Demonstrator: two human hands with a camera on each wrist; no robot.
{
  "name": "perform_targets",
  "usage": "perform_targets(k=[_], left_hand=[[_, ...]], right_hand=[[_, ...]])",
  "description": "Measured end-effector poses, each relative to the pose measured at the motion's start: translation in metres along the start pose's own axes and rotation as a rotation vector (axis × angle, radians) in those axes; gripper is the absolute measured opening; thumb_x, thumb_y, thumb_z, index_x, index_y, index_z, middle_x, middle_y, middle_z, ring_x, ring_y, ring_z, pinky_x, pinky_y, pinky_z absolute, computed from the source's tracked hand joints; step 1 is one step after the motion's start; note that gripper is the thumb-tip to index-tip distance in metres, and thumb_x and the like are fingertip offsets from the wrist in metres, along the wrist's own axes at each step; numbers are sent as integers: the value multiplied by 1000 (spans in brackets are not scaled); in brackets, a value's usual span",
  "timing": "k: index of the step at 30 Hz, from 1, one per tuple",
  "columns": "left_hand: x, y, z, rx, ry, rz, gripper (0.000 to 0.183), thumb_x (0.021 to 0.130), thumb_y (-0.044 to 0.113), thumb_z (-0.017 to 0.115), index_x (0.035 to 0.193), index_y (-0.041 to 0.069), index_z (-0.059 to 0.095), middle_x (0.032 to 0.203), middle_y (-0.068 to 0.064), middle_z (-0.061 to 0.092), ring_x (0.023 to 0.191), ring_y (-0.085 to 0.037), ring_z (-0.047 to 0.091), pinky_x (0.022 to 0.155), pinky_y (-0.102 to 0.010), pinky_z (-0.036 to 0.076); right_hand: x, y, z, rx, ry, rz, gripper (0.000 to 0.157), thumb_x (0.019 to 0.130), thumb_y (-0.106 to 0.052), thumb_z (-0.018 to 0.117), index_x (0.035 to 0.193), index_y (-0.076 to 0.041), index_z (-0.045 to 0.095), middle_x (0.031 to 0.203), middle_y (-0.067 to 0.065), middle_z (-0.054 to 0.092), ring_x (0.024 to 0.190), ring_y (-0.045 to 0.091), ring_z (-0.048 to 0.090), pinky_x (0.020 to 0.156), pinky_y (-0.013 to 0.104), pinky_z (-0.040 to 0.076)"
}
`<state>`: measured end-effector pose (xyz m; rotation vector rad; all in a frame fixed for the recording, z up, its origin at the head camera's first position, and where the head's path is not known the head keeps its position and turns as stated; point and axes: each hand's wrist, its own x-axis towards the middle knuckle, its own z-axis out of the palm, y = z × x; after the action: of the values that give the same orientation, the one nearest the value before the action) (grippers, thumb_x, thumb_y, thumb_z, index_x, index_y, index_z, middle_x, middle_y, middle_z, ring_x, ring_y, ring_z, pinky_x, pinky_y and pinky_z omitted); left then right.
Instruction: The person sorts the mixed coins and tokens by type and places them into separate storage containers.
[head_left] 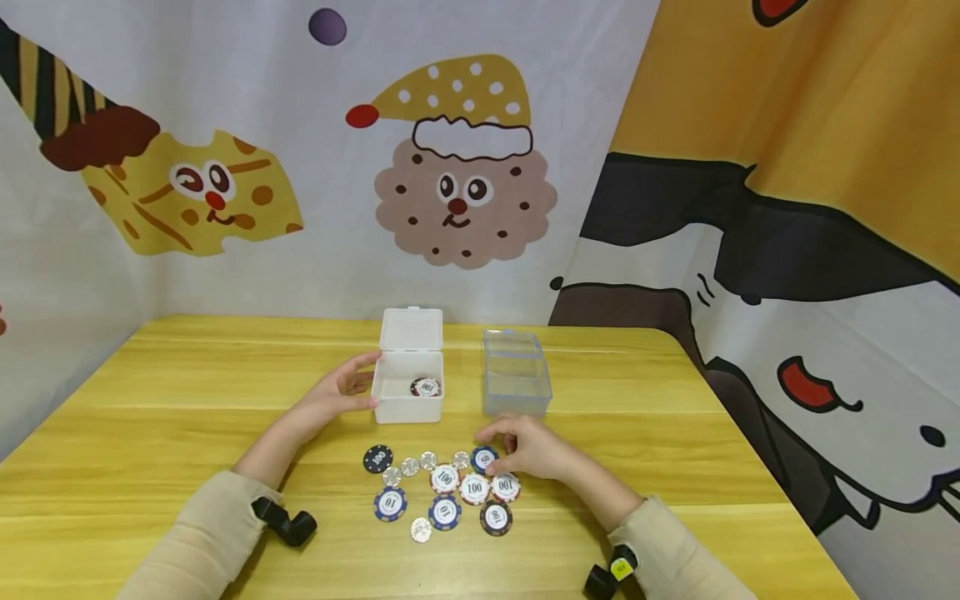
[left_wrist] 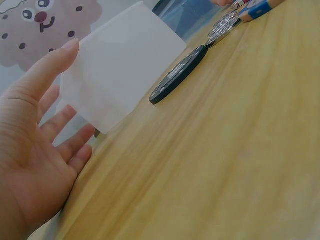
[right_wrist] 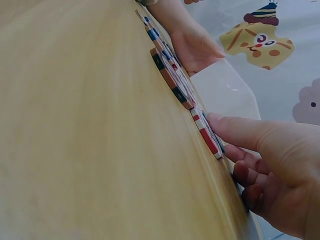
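Observation:
My left hand (head_left: 347, 390) is at the left side of an uncovered white plastic box (head_left: 408, 411), its thumb at the front corner and fingers spread along the side. A poker chip marked 100 (head_left: 427, 387) lies inside the box. Over the chips on the table, my right hand (head_left: 528, 447) has thumb and forefinger at opposite edges of a blue poker chip (head_left: 484, 459). White-and-red chips (head_left: 474, 489) lie close below it. Two blue chips (head_left: 445, 512), black chips (head_left: 377, 459) and several silver coins (head_left: 421, 530) spread to the left and front.
Behind my right hand stands a clear plastic box (head_left: 517, 387) with its lid raised. The white box's lid (head_left: 411, 330) leans back. Both boxes stand on a yellow wood-grain table (head_left: 225, 367), before a cartoon-printed curtain (head_left: 300, 283).

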<state>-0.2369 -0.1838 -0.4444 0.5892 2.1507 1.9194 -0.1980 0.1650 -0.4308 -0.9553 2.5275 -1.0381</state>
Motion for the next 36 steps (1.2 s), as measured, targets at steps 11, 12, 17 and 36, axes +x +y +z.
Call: perform_targets(k=[11, 12, 17, 36], left_hand=[[1, -3, -1, -8, 0, 2, 76, 78, 8, 68, 141, 12, 26, 139, -19, 31, 121, -39, 34, 97, -52, 28], [1, -3, -1, -9, -1, 3, 76, 78, 8, 68, 141, 12, 26, 139, -19, 31, 121, -39, 34, 97, -52, 28], [0, -3, -1, -5, -1, 7, 76, 78, 9, 68, 141, 13, 26, 139, -19, 31, 121, -39, 35, 97, -52, 28], [0, -2, 0, -8, 4, -2, 77, 78, 9, 68, 141, 13, 26, 139, -19, 32, 120, -38, 35, 96, -52, 29]], right_hand=[[-1, -1, 0, -11, -1, 7, 39, 70, -23, 77, 106, -16, 66, 88, -11, 58, 62, 9, 48, 54, 23, 43], [-1, -1, 0, -12, -2, 8, 39, 70, -24, 77, 106, -17, 66, 88, -11, 58, 62, 9, 48, 54, 23, 43], [-1, -4, -1, -19, -8, 10, 40, 69, -25, 78, 106, -18, 66, 88, -10, 57, 62, 9, 47, 53, 23, 42], [0, -6, 2, -83, 40, -18, 35, 69, -20, 77, 101, -18, 65, 86, -10, 55, 66, 11, 49, 57, 22, 43]])
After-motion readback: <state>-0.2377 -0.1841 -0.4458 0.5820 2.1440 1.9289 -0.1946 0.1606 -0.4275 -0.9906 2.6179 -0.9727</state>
